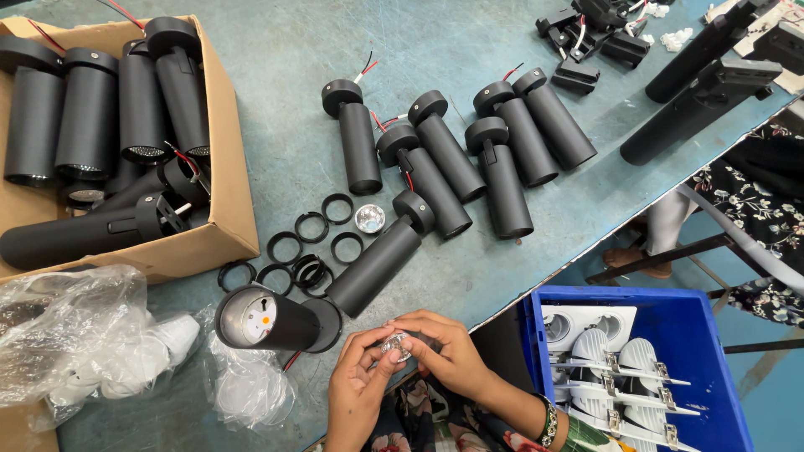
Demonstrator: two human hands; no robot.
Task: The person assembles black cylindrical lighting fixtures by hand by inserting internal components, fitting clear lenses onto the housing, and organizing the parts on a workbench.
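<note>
1. Pinching a small silvery reflector (395, 345) between both sets of fingertips, your left hand (358, 387) and right hand (448, 356) close on it at the table's near edge (536, 276).
2. The open-ended black lamp housing (272, 318) lies just beside, mouth towards you.
3. Black rings (311, 228) crowd the space beyond; the blue crate (699, 314) sits off the table on your right.

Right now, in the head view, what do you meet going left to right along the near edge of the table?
Crumpled clear plastic bag → open-ended black cylinder lamp housing → left hand → small shiny reflector held in both hands' fingers → right hand → blue crate of white fittings, beside the table.
</note>
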